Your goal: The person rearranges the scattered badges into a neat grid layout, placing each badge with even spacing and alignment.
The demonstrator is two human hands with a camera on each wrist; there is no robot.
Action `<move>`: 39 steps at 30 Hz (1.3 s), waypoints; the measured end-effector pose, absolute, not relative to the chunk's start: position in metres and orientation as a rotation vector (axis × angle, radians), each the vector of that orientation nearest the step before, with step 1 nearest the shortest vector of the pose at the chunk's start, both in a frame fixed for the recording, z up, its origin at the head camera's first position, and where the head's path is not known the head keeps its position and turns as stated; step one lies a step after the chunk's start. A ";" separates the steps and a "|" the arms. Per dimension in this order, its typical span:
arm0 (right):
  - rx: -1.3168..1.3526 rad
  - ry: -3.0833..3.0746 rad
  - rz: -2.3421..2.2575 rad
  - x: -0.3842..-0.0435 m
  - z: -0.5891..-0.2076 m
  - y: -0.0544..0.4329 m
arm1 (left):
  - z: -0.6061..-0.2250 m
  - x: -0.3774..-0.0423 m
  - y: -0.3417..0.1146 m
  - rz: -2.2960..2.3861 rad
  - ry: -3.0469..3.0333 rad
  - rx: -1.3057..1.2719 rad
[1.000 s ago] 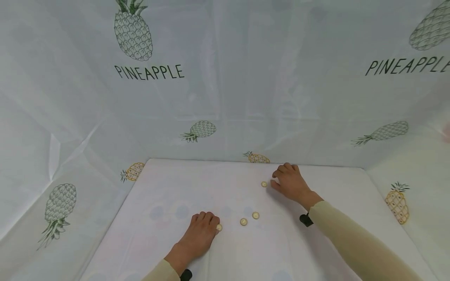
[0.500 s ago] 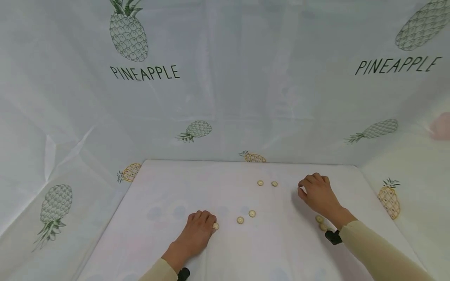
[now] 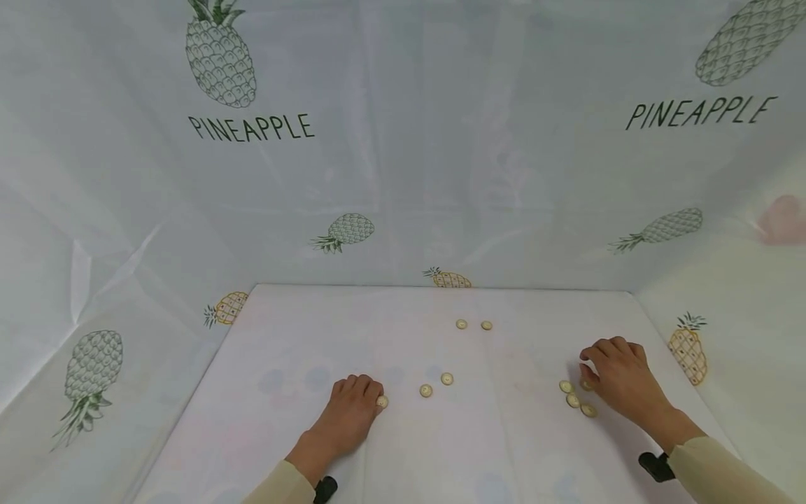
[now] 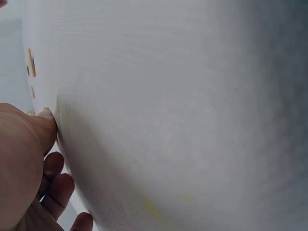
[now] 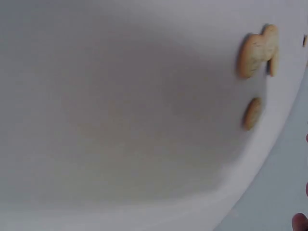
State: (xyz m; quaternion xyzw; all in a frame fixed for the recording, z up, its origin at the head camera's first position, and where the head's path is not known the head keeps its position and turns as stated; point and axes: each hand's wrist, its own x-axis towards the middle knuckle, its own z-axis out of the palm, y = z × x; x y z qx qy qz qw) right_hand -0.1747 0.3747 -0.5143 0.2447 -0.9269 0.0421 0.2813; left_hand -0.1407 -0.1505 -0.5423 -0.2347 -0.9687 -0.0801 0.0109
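Right hand sits farther right and nearer than half a second ago, beside four pale discs; fingers loosely bent, grasping nothing. Left hand: fingers curled, single disc at fingertips; pinched or merely touched, cannot tell. Two middle discs, two far discs lie on white table.
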 end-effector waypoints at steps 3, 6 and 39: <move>0.596 -2.567 0.083 -0.165 -0.519 0.383 | -0.543 -0.141 -0.150 -0.269 -3.024 -0.727; 0.555 -2.638 0.053 -0.157 -0.524 0.388 | -0.544 -0.141 -0.151 -0.270 -3.024 -0.725; 0.630 -2.725 0.061 -0.159 -0.535 0.396 | -0.543 -0.141 -0.151 -0.252 -3.032 -0.737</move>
